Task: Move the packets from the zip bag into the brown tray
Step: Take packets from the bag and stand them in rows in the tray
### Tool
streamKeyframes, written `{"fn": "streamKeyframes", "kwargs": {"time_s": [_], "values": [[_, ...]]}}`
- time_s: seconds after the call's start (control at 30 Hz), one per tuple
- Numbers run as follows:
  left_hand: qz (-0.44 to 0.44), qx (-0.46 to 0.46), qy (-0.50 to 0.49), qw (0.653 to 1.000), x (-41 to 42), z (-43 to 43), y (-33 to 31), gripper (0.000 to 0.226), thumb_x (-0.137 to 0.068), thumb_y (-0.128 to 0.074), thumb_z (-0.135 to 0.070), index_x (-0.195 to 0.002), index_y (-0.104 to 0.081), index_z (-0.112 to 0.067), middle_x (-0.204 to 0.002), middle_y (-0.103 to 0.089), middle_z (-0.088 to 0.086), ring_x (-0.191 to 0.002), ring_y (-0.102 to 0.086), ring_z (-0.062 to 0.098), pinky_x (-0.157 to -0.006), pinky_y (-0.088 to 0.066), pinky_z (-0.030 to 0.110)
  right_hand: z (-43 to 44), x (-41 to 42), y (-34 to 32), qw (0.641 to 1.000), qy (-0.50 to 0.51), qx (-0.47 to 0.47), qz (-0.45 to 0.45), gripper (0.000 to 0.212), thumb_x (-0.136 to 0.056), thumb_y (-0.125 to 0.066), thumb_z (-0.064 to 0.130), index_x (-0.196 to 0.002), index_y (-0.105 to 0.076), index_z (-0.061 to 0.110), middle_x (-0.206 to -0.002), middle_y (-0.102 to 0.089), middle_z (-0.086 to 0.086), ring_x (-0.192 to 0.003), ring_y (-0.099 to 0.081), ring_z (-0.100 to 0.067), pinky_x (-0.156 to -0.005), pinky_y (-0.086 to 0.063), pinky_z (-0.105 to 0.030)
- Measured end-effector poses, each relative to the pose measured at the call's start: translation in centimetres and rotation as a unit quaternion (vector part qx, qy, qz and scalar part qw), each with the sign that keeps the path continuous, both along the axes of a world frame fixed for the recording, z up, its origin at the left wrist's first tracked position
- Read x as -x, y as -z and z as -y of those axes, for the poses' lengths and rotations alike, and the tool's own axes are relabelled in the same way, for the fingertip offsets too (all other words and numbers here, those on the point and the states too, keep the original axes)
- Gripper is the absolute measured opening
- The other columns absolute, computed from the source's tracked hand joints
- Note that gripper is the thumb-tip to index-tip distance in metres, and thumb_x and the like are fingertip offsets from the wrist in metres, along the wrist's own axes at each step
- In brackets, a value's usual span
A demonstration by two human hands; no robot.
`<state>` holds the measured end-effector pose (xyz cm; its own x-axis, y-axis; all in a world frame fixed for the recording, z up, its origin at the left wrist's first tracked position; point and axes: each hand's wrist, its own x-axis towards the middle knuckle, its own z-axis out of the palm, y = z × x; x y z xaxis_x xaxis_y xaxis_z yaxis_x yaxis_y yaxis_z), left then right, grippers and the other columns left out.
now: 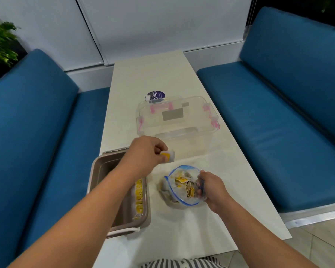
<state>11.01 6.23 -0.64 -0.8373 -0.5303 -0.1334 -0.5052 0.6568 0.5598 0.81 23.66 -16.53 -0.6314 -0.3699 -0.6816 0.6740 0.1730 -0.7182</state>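
Yellow packet (167, 156) is pinched in my left hand (147, 151), above the table (162, 74), just beside the brown tray (97, 171) at the left edge. A row of packets (139, 196) already lies along the tray's right wall. My right hand (211, 187) grips the zip bag (179, 185) at its mouth. Many remain inside, so I judge much work is left.

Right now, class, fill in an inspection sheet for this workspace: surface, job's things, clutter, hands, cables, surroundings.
Surface: long white table.
Job's things: clear blue-edged zip bag holding yellow packets; brown rectangular tray with a row of packets along its right wall.
Clutter: clear plastic box with pink latches; round purple tub behind it.
Hands: left hand pinches a yellow-and-white packet; right hand grips the bag's rim.
Cables: nothing seen.
Surroundings: blue cushioned benches either side; green plant far left.
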Motion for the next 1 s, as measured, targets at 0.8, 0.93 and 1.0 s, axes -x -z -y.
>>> {"fn": "streamKeyframes", "kwargs": {"time_s": [0.8,0.93,1.0], "values": [[0.349,0.182,0.074,0.916,-5.6,8.9,5.8,0.012,-0.087,-0.064,-0.019,-0.091,-0.074,-0.025,-0.087,-0.069,-0.001,-0.081,-0.064,0.019,-0.074,-0.052,0.028,2.2,-0.4,4.4,0.992,-0.022,0.113,0.059,0.022,-0.105,-0.047,0.017,-0.084,-0.047,0.010,-0.070,-0.040,-0.012,-0.055,-0.040,-0.020,-0.056,-0.036,-0.032],[0.343,0.211,0.085,0.912,-5.5,9.3,7.0,0.010,-0.089,-0.062,-0.018,-0.095,-0.070,-0.018,-0.090,-0.069,0.002,-0.081,-0.066,0.021,-0.075,-0.055,0.031,1.8,-0.3,5.1,0.988,-0.032,0.138,0.060,0.020,-0.105,-0.050,0.022,-0.098,-0.055,0.004,-0.075,-0.049,-0.015,-0.061,-0.046,-0.026,-0.064,-0.040,-0.036],[0.345,0.204,0.096,0.911,-5.3,9.4,7.4,0.010,-0.089,-0.063,-0.017,-0.097,-0.069,-0.016,-0.092,-0.070,0.004,-0.082,-0.067,0.021,-0.080,-0.056,0.031,1.7,-0.3,5.3,0.987,-0.033,0.146,0.060,0.034,-0.103,-0.052,0.024,-0.120,-0.059,-0.006,-0.092,-0.055,-0.023,-0.081,-0.049,-0.036,-0.075,-0.043,-0.041]]}}
